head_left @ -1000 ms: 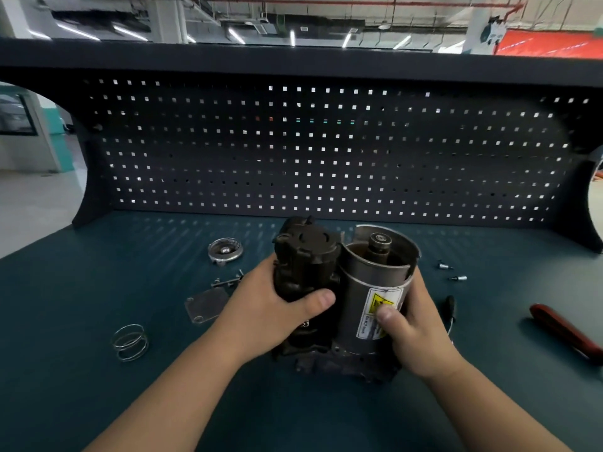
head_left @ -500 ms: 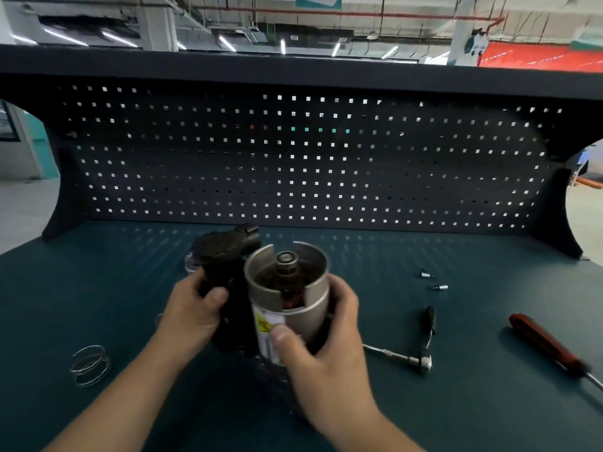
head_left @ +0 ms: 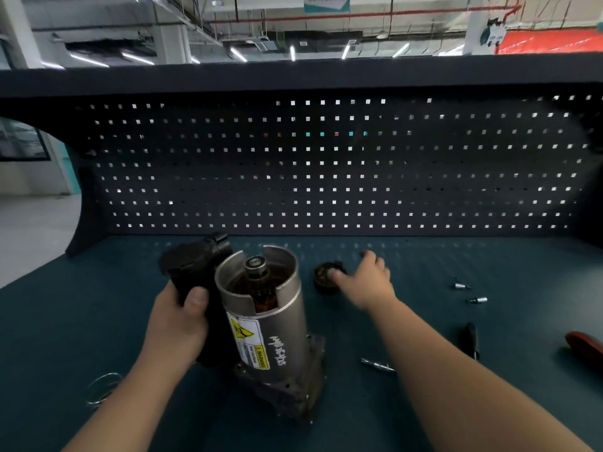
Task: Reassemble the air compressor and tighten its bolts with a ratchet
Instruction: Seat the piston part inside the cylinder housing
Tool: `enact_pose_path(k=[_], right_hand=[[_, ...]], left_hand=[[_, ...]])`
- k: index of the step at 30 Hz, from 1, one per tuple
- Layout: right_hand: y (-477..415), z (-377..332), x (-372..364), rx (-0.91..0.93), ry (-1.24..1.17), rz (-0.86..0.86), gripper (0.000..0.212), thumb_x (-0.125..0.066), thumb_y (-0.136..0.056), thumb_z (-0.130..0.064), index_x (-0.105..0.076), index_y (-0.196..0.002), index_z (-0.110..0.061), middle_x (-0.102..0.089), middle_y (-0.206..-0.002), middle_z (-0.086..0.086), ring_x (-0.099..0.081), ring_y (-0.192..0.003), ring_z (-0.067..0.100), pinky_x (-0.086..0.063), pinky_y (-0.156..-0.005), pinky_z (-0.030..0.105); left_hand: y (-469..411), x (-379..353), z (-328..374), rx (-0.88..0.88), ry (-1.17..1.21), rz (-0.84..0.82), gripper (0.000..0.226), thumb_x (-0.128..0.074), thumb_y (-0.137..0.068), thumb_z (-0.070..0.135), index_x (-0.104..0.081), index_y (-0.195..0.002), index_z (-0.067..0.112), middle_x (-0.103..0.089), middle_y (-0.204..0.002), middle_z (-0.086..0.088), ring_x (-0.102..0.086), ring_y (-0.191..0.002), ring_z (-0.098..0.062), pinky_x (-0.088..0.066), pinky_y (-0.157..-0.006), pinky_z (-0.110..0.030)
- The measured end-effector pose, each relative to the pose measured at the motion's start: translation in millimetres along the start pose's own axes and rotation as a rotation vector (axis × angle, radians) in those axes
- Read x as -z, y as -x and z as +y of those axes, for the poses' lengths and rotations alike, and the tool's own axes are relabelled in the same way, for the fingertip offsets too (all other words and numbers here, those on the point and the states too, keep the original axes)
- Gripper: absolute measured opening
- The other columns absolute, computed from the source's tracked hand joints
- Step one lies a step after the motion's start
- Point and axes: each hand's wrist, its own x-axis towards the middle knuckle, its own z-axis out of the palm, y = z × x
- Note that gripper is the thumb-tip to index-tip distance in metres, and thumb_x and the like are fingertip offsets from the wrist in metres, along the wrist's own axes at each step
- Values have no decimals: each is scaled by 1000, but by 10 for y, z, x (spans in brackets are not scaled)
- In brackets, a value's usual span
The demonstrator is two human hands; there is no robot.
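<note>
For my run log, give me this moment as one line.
left hand: grips compressor | right hand: open, at round black cap | ratchet: lying on bench

The right hand [head_left: 367, 282] let go of the air compressor [head_left: 261, 321] and now touches a round black cap [head_left: 326, 278].

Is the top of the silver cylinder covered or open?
Open. The shaft shows inside the silver cylinder; a round black piece lies apart, at the right hand.

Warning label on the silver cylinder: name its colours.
Yellow and white warning label, black print; head view.
</note>
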Motion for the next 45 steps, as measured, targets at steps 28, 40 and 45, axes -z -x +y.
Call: enact_pose_path(k=[28,40,45], right_hand=[[1311,-300,636,685,-422,227,83,-78,-60,-48,-29,-127,-53,-37,-130,-27,-40,-126,-2,-31,-99,5],[1521,-287,733,90,-1802,-853,69,-87,-50,-22,-67,-109,8,-62,-116,27,-67,-95,37,-58,-79,36],[1672,-357,776,149,-1790,-953,65,-70,-70,-21,-54,-124,11,-52,-130,30,-57,-114,42,-48,-94,43]], left_hand=[[-27,13,121,39,69,-60,56,-35,-60,76,-51,-71,23,-56,-68,12,-53,-68,-6,-32,-54,-26],[40,70,206,6,59,-104,118,-25,-25,108,-56,-90,15,-58,-74,15,-52,-69,2,-35,-56,-20],[28,63,190,4,49,-90,118,-25,-25,108,-55,-92,16,-57,-76,15,-51,-71,1,-34,-57,-21]])
